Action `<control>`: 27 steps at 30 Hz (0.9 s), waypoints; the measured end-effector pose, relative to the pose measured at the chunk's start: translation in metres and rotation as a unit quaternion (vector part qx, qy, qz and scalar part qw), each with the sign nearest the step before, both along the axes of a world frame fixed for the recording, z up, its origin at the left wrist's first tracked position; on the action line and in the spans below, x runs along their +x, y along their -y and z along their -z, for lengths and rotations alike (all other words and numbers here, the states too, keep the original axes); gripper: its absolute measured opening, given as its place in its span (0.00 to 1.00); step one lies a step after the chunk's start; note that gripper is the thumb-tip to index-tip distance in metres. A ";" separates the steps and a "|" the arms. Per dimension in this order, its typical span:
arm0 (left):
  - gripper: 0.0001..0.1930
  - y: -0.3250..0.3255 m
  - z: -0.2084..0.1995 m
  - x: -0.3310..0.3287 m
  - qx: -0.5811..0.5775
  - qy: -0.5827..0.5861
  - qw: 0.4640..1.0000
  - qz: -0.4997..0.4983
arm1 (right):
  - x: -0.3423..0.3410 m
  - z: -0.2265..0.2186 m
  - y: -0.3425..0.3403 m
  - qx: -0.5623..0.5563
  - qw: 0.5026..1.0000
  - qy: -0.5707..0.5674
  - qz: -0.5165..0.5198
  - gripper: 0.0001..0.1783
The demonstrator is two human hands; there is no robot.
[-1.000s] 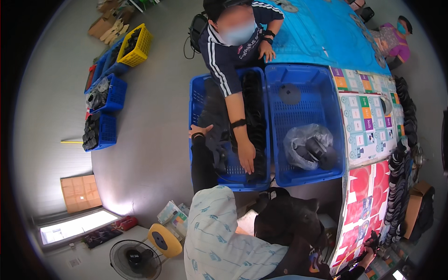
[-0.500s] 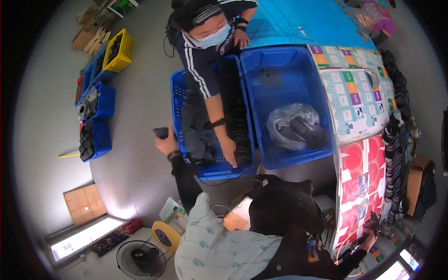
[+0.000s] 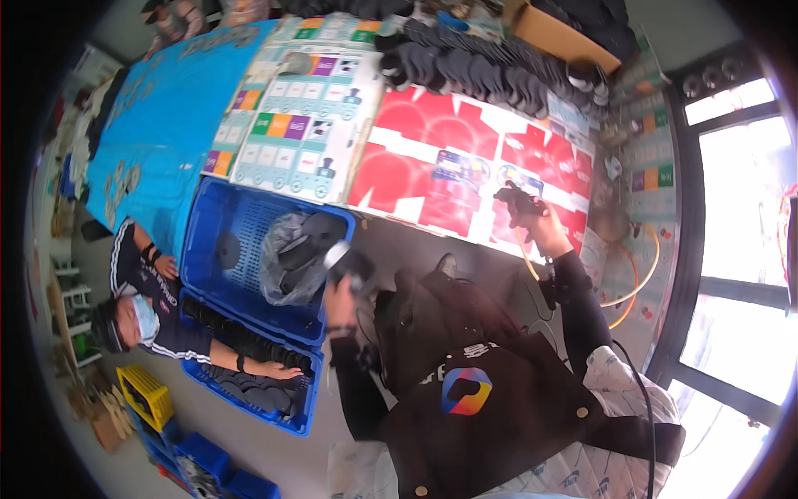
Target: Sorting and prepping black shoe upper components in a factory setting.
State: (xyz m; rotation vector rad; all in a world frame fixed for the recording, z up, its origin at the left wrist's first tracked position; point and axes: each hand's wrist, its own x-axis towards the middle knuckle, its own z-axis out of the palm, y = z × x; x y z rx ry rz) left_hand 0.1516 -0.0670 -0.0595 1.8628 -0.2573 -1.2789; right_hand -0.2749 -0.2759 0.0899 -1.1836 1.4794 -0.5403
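Note:
My left hand, smeared by motion, is closed on a dark rounded piece with a pale end. That piece is beside the right edge of a blue crate. Over the red-and-white board, my right hand is wrapped round a dark hand tool; a thin yellow hose hangs below it. Its exact kind is hard to make out. In the blue crate lie a clear plastic bag with dark pieces and one dark flat disc.
A masked co-worker reaches with one hand into a second blue crate of stacked dark pieces. Rows of dark curved pieces line the far edge of the red-and-white board. A blue sheet covers the far left table.
My view has swung right toward the table and window. My left hand has moved from beside the co-worker's crate to near my body, still holding a dark piece. The right still grips the tool.

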 end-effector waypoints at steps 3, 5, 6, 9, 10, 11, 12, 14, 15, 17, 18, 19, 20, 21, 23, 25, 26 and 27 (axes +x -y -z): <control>0.20 0.121 0.012 -0.084 -0.081 0.249 0.935 0.237 | -0.039 0.018 -0.005 0.030 0.998 0.043 0.038 0.15; 0.21 0.180 0.037 -0.125 -0.086 0.319 0.898 0.290 | -0.052 0.030 -0.008 0.056 0.996 0.041 0.050 0.16; 0.21 0.207 0.038 -0.147 -0.077 0.316 0.895 0.306 | -0.058 0.043 -0.009 0.041 0.998 0.038 0.043 0.17; 0.23 0.252 0.072 -0.163 -0.059 0.351 0.888 0.291 | -0.042 0.051 -0.005 0.022 0.998 0.061 0.020 0.18; 0.23 0.265 0.077 -0.170 -0.021 0.337 0.891 0.302 | -0.036 0.048 -0.003 0.013 0.997 0.074 0.028 0.18; 0.23 0.272 0.080 -0.171 -0.017 0.336 0.890 0.309 | -0.032 0.043 0.002 0.036 0.999 0.026 0.019 0.19; 0.23 0.284 0.079 -0.177 -0.028 0.325 0.895 0.304 | -0.032 0.044 0.005 0.039 0.998 0.024 0.033 0.19; 0.22 0.296 0.074 -0.180 -0.040 0.311 0.899 0.307 | -0.028 0.044 0.013 0.012 0.999 0.022 0.034 0.19; 0.22 0.298 0.075 -0.175 -0.047 0.310 0.895 0.317 | -0.022 0.038 0.018 0.025 0.999 0.005 0.048 0.19; 0.20 0.305 0.077 -0.165 -0.062 0.329 0.883 0.329 | -0.009 0.052 0.024 0.003 0.998 -0.018 0.056 0.19; 0.20 0.308 0.078 -0.163 -0.061 0.328 0.883 0.330 | 0.001 0.050 0.030 -0.021 0.997 -0.043 0.056 0.19; 0.19 0.311 0.079 -0.162 -0.071 0.340 0.869 0.351 | 0.008 0.049 0.040 0.013 0.998 -0.040 0.041 0.19; 0.18 0.314 0.081 -0.161 -0.080 0.353 0.855 0.372 | 0.016 0.049 0.050 0.015 0.998 -0.042 0.041 0.19; 0.17 0.317 0.082 -0.161 -0.090 0.365 0.849 0.372 | 0.027 0.045 0.061 0.000 0.997 -0.070 0.007 0.17; 0.17 0.320 0.083 -0.159 -0.103 0.346 0.853 0.378 | 0.044 0.035 0.086 0.032 0.995 -0.084 -0.035 0.13; 0.18 0.327 0.087 -0.151 -0.133 0.343 0.837 0.405 | 0.052 0.043 0.102 0.011 0.994 -0.102 -0.028 0.13; 0.18 0.329 0.090 -0.148 -0.133 0.338 0.837 0.410 | 0.052 0.047 0.108 -0.014 0.993 -0.117 -0.026 0.13; 0.17 0.326 0.091 -0.139 -0.113 0.256 0.877 0.390 | 0.055 0.053 0.113 -0.008 0.995 -0.097 -0.017 0.14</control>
